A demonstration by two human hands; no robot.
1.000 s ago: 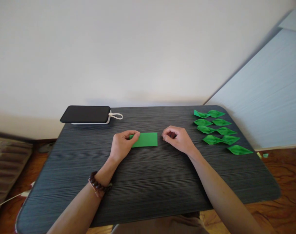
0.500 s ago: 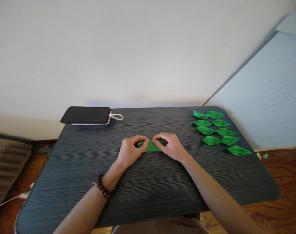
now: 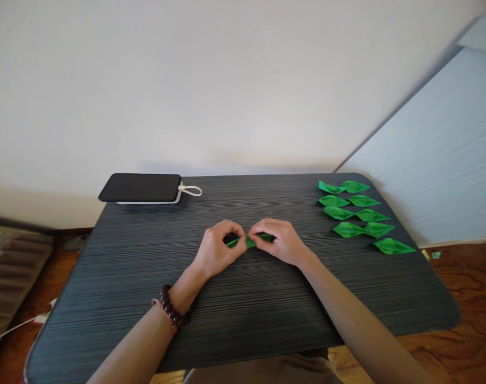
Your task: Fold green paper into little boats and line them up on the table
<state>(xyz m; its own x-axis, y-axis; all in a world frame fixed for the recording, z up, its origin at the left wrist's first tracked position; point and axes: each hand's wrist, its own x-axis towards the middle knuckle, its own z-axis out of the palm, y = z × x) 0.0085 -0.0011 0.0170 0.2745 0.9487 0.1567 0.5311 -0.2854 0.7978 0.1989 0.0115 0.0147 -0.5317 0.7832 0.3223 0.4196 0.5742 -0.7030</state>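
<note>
Between my hands is a strip of green paper [image 3: 249,242], pinched narrow near its middle and partly hidden by the fingers. My left hand [image 3: 222,246] grips it with thumb and fingertips from the left. From the right, my right hand [image 3: 278,240] pinches the same strip, its fingertips almost touching the left ones. Folded green paper leaves [image 3: 363,230] lie in rows at the table's right side, most in pairs joined or set end to end. A single green leaf [image 3: 393,246] lies nearest me in that group.
A black phone [image 3: 141,188] rests on a white block at the table's back left, with a white cable loop [image 3: 192,190] at its right end. The dark wood-grain table [image 3: 243,314] backs against a pale wall [image 3: 243,85]. A light panel [image 3: 435,144] stands at the right.
The green strip was wide and flat between my hands; now its middle is gathered into a narrow pinch. My fingertips have come closer together.
</note>
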